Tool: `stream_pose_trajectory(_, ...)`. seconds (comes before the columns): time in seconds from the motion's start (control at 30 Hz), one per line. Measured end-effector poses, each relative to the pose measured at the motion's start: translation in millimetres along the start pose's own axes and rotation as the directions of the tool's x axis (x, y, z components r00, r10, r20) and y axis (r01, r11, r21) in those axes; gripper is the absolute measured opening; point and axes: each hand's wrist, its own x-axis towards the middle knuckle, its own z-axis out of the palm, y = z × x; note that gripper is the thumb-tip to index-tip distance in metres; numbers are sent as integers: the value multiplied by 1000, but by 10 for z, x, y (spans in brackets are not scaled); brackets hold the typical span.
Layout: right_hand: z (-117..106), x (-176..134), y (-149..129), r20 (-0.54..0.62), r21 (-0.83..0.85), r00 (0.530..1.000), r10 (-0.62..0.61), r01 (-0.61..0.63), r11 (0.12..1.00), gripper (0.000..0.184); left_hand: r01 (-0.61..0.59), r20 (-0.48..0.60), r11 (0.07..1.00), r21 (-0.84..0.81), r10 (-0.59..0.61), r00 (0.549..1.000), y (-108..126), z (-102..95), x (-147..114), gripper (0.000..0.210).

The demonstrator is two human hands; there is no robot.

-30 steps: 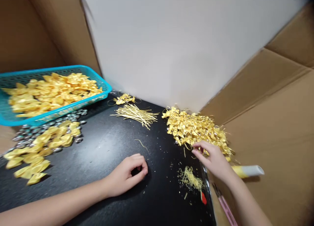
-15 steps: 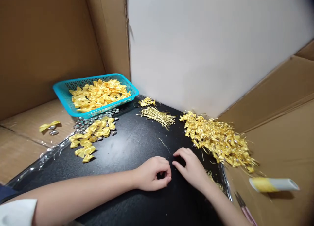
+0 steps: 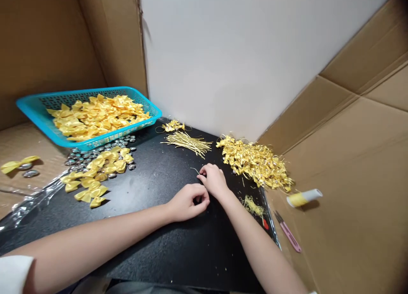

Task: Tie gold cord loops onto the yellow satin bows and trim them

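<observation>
Over the middle of the black tabletop (image 3: 143, 226), my left hand (image 3: 188, 203) is curled, thumb and fingertips brought together in a pinch. Whatever it may hold is hidden or too small to see. Just beyond it, my right hand (image 3: 214, 181) has its thumb and forefinger closing on one end of a short, thin gold cord (image 3: 194, 170); the cord's other end sticks out to the left. Past my right hand lies a bundle of cut gold cords (image 3: 188, 144). A heap of yellow bows with cord loops and silvery beads (image 3: 255, 162) sits to the right.
A turquoise basket (image 3: 86, 145) of yellow bows stands back left. Before it lie silvery beads (image 3: 83, 158) and loose yellow bows (image 3: 92, 192). On the right are cord scraps (image 3: 253, 205), pink-handled snips (image 3: 288, 232) and a white-and-yellow tube (image 3: 304, 197). Cardboard walls (image 3: 350, 158) flank the table.
My right hand has moved forward and closed its fingertips at the loose gold cord, which lay just beyond them before. My left hand stays curled. The whole view has shifted.
</observation>
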Motion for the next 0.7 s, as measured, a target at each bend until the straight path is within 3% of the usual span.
stream_pose_trajectory(0.1,-48,-91,52,-13,-20,999,-30,30,999,17,41,-134,996,84,-30,991,-50,-69,11,13)
stream_pose_trajectory(0.23,-91,-235,149,-9,-6,1000,-3,3,1000,22,181,-376,943,278,-67,924,-183,-241,60,10)
stream_pose_trajectory(0.3,-65,-258,166,-13,11,1000,23,-22,1000,17,197,-363,905,376,-52,931,-252,-311,88,12)
stream_pose_trajectory(0.4,8,-241,151,-36,16,998,46,-46,999,8,168,-250,858,486,-48,967,-317,-344,123,17)
stream_pose_trajectory(0.5,62,-219,132,-46,-20,998,39,-40,999,13,101,-150,824,558,-20,988,-346,-313,157,21)
stream_pose_trajectory(0.7,73,-220,146,-32,-81,999,-1,-2,997,17,49,-69,760,648,-5,998,-354,-265,211,23)
